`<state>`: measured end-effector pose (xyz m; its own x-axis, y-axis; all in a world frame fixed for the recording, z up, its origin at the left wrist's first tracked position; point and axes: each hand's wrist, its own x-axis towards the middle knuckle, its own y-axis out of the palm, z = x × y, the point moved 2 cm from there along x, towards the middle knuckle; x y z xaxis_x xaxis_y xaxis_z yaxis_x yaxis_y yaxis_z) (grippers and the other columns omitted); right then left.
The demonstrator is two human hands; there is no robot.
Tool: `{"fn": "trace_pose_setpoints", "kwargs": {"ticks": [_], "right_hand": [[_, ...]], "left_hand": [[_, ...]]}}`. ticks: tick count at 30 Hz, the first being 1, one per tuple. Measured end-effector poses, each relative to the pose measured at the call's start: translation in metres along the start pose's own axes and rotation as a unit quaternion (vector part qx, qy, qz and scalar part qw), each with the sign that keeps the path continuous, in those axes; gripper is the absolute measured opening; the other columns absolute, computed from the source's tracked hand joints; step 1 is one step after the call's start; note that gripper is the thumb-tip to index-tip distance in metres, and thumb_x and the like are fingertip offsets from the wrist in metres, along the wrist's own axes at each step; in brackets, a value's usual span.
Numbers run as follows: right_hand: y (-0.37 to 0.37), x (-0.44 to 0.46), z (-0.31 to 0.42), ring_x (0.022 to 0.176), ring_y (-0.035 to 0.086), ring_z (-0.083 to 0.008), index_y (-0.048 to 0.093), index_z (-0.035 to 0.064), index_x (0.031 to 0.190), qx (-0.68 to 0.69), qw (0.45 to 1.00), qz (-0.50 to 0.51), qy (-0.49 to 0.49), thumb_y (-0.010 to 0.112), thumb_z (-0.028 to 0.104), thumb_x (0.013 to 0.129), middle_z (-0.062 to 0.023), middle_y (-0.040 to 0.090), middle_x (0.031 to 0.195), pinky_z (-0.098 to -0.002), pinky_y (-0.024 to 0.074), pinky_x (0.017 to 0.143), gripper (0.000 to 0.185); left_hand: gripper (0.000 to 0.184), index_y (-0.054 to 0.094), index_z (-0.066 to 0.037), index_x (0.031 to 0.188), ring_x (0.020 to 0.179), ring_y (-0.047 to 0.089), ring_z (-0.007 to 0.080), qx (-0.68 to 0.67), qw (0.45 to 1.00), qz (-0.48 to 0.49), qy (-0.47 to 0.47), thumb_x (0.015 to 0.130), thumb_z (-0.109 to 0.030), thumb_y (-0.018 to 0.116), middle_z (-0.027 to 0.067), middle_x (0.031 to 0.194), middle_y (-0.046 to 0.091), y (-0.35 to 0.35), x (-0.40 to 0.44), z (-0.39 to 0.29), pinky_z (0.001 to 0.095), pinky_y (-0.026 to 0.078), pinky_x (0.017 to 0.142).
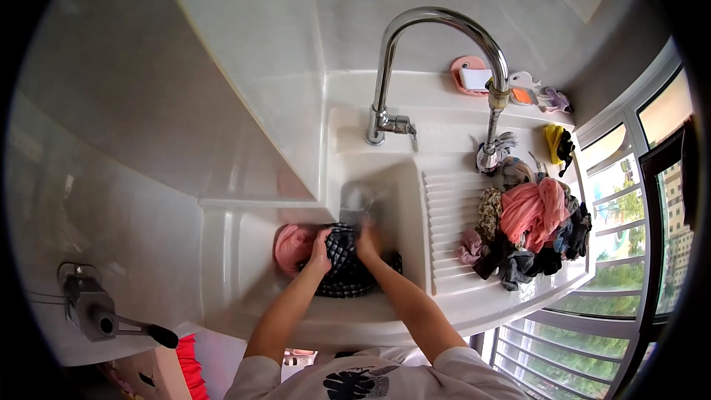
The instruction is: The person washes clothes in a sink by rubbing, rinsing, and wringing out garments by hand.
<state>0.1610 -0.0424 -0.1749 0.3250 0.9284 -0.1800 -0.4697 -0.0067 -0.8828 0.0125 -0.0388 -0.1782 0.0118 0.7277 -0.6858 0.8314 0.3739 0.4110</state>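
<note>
A black-and-white checked garment (342,275) lies bunched in the white sink basin (404,200). My left hand (320,253) is closed on its upper left side. At the garment's right edge is my right hand (366,243), its fingers blurred, so their grip cannot be made out. To the left of my left hand rests a pink cloth (293,247), rolled up and partly tucked against the checked one. Blurry grey water or a reflection shows at the basin's bottom, just beyond my hands.
A chrome faucet (381,78) arches over the basin. On the ridged washboard (448,233) at right sits a heap of clothes (535,211). Soap dishes (468,78) line the back ledge. A wall corner (315,196) juts in at left; a window (622,200) is at right.
</note>
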Motion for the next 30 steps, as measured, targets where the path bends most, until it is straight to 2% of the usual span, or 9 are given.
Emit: {"fn": "trace_pose_setpoints", "kwargs": {"ticks": [2, 8, 13, 16, 18, 20, 23, 26, 30], "right_hand": [[-0.023, -0.023, 0.035, 0.095, 0.056, -0.0373, 0.053, 0.008, 0.106, 0.21, 0.965, 0.073, -0.142, 0.056, 0.022, 0.081, -0.0189, 0.058, 0.1, -0.0437, 0.0459, 0.079, 0.029], [-0.08, -0.061, 0.088, 0.06, 0.06, -0.0308, 0.056, 0.0102, 0.075, 0.255, 0.873, -0.049, -0.413, 0.063, 0.025, 0.074, -0.01, 0.062, 0.07, -0.0389, 0.0482, 0.055, 0.016], [-0.059, -0.002, 0.052, 0.056, 0.056, -0.0333, 0.053, 0.0106, 0.071, 0.213, 0.924, -0.13, -0.289, 0.063, 0.022, 0.078, -0.0102, 0.056, 0.063, -0.0421, 0.0456, 0.05, 0.016], [-0.039, 0.031, -0.003, 0.096, 0.055, -0.0337, 0.056, 0.0065, 0.08, 0.06, 0.991, -0.111, -0.044, 0.062, 0.028, 0.08, -0.0136, 0.06, 0.096, -0.0461, 0.0444, 0.077, 0.022], [-0.027, 0.011, -0.002, 0.108, 0.047, -0.0335, 0.057, 0.0066, 0.093, 0.012, 0.985, -0.141, -0.096, 0.061, 0.03, 0.081, -0.0133, 0.053, 0.112, -0.0478, 0.0389, 0.086, 0.027], [-0.024, 0.005, -0.005, 0.121, 0.039, -0.0334, 0.058, 0.0066, 0.107, -0.035, 0.972, -0.173, -0.153, 0.059, 0.033, 0.081, -0.0131, 0.047, 0.128, -0.0495, 0.0335, 0.095, 0.037], [-0.021, 0.013, -0.027, 0.129, 0.031, -0.0293, 0.047, 0.0105, 0.129, -0.144, 0.903, 0.055, -0.401, 0.059, 0.033, 0.079, -0.0095, 0.032, 0.143, -0.0492, 0.0268, 0.103, 0.056], [0.006, 0.015, -0.037, 0.127, 0.033, -0.0287, 0.051, 0.0111, 0.126, -0.127, 0.963, 0.099, -0.218, 0.058, 0.03, 0.079, -0.0098, 0.033, 0.142, -0.0472, 0.026, 0.104, 0.051], [-0.001, -0.005, -0.023, 0.126, 0.035, -0.0335, 0.053, 0.0153, 0.125, -0.182, 0.965, 0.089, -0.166, 0.052, 0.027, 0.083, -0.0112, 0.042, 0.136, -0.0508, 0.0261, 0.103, 0.044]], "left_hand": [[0.033, 0.06, -0.005, 0.106, 0.094, 0.057, 0.021, -0.106, 0.991, 0.019, -0.077, 0.086, -0.031, 0.055, 0.0058, 0.1, 0.061, 0.005, 0.002, 0.0, 0.0328, 0.044, 0.087], [0.04, 0.056, -0.01, 0.108, 0.095, 0.055, 0.02, -0.136, 0.957, 0.255, -0.036, 0.09, -0.044, 0.045, 0.0062, 0.098, 0.06, -0.02, 0.036, 0.052, 0.0345, 0.045, 0.087], [0.054, 0.053, -0.006, 0.119, 0.107, 0.05, 0.0211, 0.156, 0.98, -0.052, -0.114, 0.087, -0.049, 0.051, 0.0075, 0.116, 0.056, 0.027, -0.005, 0.002, 0.0354, 0.041, 0.091], [0.061, 0.048, -0.004, 0.125, 0.111, 0.049, 0.0298, 0.103, 0.989, -0.002, -0.104, 0.083, -0.047, 0.058, 0.0152, 0.12, 0.054, 0.018, 0.004, -0.002, 0.0387, 0.039, 0.092], [0.06, 0.046, 0.0, 0.124, 0.111, 0.047, 0.0373, 0.478, 0.85, 0.004, 0.223, 0.081, -0.038, 0.063, 0.0236, 0.118, 0.051, 0.017, 0.002, -0.003, 0.0421, 0.038, 0.092], [0.052, 0.041, 0.001, 0.123, 0.095, 0.054, 0.0417, 0.583, 0.67, 0.016, 0.46, 0.081, -0.019, 0.063, 0.0273, 0.112, 0.051, 0.028, -0.022, 0.016, 0.0469, 0.042, 0.084], [0.054, 0.039, -0.001, 0.126, 0.09, 0.055, 0.0442, 0.69, 0.626, 0.127, 0.339, 0.079, -0.016, 0.062, 0.0265, 0.111, 0.051, 0.018, -0.037, 0.011, 0.0492, 0.044, 0.08], [0.053, 0.041, -0.004, 0.125, 0.091, 0.056, 0.0442, 0.753, 0.54, 0.209, 0.311, 0.077, -0.013, 0.062, 0.0253, 0.109, 0.052, 0.008, -0.034, 0.006, 0.0487, 0.046, 0.078], [0.04, 0.057, -0.002, 0.106, 0.088, 0.06, 0.0339, 0.756, 0.613, -0.031, 0.228, 0.069, -0.015, 0.066, 0.02, 0.091, 0.062, -0.031, 0.027, 0.022, 0.0422, 0.049, 0.075]]}}
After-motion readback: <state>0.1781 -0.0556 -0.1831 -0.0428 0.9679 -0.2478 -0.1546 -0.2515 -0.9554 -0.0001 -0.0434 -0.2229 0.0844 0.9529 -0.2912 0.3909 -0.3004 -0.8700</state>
